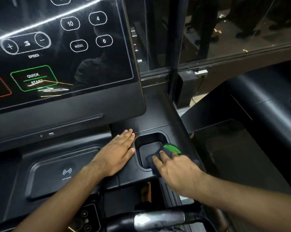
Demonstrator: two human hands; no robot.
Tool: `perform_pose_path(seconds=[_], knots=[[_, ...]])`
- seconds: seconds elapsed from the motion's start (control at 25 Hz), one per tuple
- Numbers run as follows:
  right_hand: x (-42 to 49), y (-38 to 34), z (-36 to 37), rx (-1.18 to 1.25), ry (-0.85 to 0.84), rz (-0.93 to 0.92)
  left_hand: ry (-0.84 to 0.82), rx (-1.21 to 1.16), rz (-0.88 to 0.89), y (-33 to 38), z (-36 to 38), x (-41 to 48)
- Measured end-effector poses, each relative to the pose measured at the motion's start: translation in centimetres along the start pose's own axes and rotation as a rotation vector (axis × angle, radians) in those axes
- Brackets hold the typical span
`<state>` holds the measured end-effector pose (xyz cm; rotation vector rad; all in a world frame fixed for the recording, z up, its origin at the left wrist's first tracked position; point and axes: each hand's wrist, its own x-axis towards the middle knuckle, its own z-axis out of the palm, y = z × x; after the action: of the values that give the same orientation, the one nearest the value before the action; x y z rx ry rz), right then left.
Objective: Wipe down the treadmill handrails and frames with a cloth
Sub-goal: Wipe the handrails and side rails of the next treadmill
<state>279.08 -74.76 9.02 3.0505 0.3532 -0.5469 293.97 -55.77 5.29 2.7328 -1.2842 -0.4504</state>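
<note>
Hands: left hand (118, 153) flat beside cup holder (150, 135); right hand (178, 171), fingers spread, presses cloth (171, 147) into it

Both bare forearms are stretched forward from the lower edge of the view. The left hand (118, 153) is laid flat, palm down, with the fingers straight and close together and the thumb alongside. The right hand (178, 171) is held palm down just beside it, fingers (158, 162) extended and slightly spread, tips pressed downward. The two hands are not touching.
</note>
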Motion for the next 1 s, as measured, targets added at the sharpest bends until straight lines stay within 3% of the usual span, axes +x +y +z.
perform_pose_path(seconds=[0.08,0.2,0.32,0.44,0.6,0.88,1.0], knots=[[1.7,-0.8,-1.5,0.157,0.012,0.045,0.019,-0.022,-0.017,-0.1,0.0,-0.7],[6.0,0.3,-2.9,0.667,0.005,0.450,0.040,-0.088,-0.060,-0.5,-0.3,-1.5],[9.4,-0.1,-2.0,0.864,-0.040,0.713,0.076,-0.138,-0.070,-0.7,-0.3,-1.9],[10.9,-2.9,-1.0,0.996,-0.101,0.753,0.082,-0.147,-0.071,-0.4,-0.4,-1.8],[9.8,-2.6,-1.7,1.066,-0.174,0.535,0.075,-0.129,-0.088,0.3,-0.7,-1.6],[8.6,1.5,-3.3,0.324,-0.677,-0.023,0.058,-0.073,-0.074,0.8,-0.6,-0.9],[9.1,1.9,-3.1,-0.146,-0.668,-0.235,0.059,-0.067,-0.066,0.6,-0.5,-1.2]])
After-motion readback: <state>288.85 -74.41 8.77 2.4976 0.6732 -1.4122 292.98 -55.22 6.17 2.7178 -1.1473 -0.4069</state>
